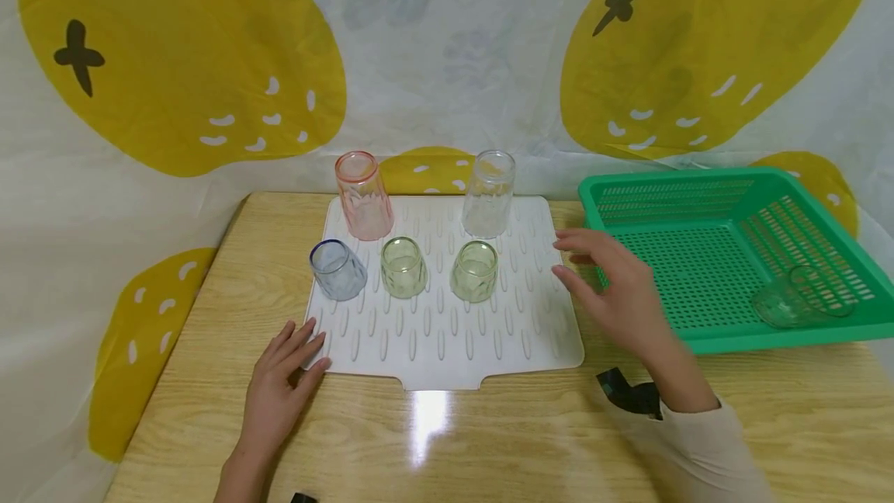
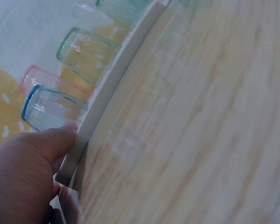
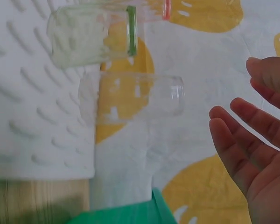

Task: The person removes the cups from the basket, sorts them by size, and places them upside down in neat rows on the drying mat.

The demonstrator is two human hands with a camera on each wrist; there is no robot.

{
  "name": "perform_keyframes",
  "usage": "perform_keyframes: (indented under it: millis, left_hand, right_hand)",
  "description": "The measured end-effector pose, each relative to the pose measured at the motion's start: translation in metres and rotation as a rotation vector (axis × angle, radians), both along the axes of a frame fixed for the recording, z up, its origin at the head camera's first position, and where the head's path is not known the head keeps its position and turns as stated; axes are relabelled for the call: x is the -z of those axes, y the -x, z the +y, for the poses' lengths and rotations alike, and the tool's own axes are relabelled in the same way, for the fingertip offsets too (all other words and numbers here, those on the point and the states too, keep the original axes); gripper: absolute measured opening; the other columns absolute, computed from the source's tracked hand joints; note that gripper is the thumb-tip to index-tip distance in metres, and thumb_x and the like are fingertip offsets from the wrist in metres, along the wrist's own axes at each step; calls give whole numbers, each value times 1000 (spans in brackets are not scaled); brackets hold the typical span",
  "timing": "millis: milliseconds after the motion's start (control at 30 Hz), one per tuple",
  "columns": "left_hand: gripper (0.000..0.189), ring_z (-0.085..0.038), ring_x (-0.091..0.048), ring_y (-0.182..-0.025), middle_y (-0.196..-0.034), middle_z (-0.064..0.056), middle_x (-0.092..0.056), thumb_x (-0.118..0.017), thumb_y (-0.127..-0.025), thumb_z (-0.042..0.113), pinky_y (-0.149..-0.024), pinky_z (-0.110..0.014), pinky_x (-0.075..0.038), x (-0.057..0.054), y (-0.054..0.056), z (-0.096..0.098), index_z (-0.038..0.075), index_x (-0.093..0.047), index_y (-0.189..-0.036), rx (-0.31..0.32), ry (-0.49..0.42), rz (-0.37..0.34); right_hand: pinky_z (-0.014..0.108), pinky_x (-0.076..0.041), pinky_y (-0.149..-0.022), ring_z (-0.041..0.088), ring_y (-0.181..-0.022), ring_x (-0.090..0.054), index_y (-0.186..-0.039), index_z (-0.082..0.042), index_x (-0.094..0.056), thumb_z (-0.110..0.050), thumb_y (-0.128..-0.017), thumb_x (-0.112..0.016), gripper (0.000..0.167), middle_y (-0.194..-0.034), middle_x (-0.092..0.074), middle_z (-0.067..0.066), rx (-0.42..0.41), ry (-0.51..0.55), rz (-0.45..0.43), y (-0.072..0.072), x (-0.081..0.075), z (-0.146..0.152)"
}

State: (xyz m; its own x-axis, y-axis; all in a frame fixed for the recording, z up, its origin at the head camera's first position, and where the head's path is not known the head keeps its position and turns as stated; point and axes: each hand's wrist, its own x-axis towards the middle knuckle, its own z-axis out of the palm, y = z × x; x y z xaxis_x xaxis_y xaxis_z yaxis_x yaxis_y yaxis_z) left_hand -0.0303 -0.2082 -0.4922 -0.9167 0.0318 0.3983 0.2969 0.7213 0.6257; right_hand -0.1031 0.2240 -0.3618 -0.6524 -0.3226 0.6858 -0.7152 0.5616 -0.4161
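A white ridged drying mat [image 1: 412, 348] lies on the table with several glasses on it. At the back stand a tall pink-rimmed glass [image 1: 366, 204] and a tall clear glass [image 1: 489, 200]. A blue-rimmed glass [image 1: 338, 274] and two short green glasses [image 1: 403, 274] line up nearer the front. My left hand [image 1: 279, 379] touches the mat's front left corner, fingers spread, thumb [image 2: 58, 142] against its edge. My right hand [image 1: 615, 286], holding nothing, hovers at the mat's right edge with fingers and thumb apart.
To the right is a green plastic basket [image 1: 698, 340] with see-through glassware [image 1: 789, 305] lying in its right part. A white cloth with yellow fruit shapes [image 1: 447, 45] hangs behind the wooden table [image 1: 517, 441]. A black strap [image 1: 628, 394] shows by the right sleeve.
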Motion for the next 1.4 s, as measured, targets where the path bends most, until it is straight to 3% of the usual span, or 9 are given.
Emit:
perform_keyframes:
  millis: [133,433,633,733,867,1000,1133,1400]
  left_hand:
    - [41,-39,-40,-130,-132,-11,-57,-80,-76,8,-112,-49,-23,0,-1,-1,3,-70,-116,-2,0,-2]
    - [41,-39,-40,-130,-132,-11,-57,-80,-77,9,-113,-48,-22,1,-3,-2,4,-70,-116,-7,2,-4]
    - [41,-38,-40,-130,-132,-10,-57,-80,-77,9,-113,-45,-22,1,-2,-2,5,-70,-116,-8,6,0]
    - [41,-38,-41,-130,-132,-11,-57,-80,-76,8,-113,-45,-22,0,-2,-2,4,-70,-116,-3,1,8]
    - [41,-39,-41,-130,-131,-11,-58,-80,-76,7,-113,-47,-22,1,-2,-2,4,-70,-116,-1,-6,15]
    - [41,-38,-41,-130,-131,-11,-58,-80,-76,8,-112,-49,-23,3,-3,-1,5,-70,-115,-7,-8,1]
    - [41,-38,-41,-129,-132,-10,-58,-80,-76,9,-111,-51,-24,3,-4,0,5,-70,-115,-10,-4,-4]
    - [40,-40,-41,-130,-131,-12,-58,-80,-77,10,-112,-50,-24,1,-1,0,4,-70,-116,7,-9,20]
  right_hand:
    - [14,-47,-79,13,-94,-62,-111,-1,-67,-43,-94,-57,46,-115,-65,9,47,-12,31,-5,1,18]
    - [6,-44,-80,-12,-95,-57,-110,4,-68,-43,-93,-61,51,-104,-68,16,162,0,85,-14,-4,62]
    - [2,-39,-72,-20,-97,-51,-113,1,-67,-51,-91,-57,58,-107,-68,15,305,-65,72,-22,-5,97]
    - [0,-36,-74,-22,-97,-49,-115,0,-67,-44,-92,-62,50,-109,-67,14,362,-85,55,-26,-4,112]
    - [0,-34,-74,-25,-98,-45,-119,-1,-65,-19,-89,-71,36,-112,-66,10,429,-119,17,-30,0,131]
    - [-1,-30,-75,-27,-98,-41,-122,0,-63,-3,-84,-73,39,-109,-65,16,487,-150,-27,-32,5,148]
    - [-1,-26,-74,-31,-93,-34,-122,2,-61,2,-82,-72,41,-104,-64,27,546,-176,-65,-31,10,164]
    - [-2,-26,-78,-30,-95,-31,-126,5,-56,6,-86,-66,41,-110,-59,33,596,-126,-163,-33,19,190]
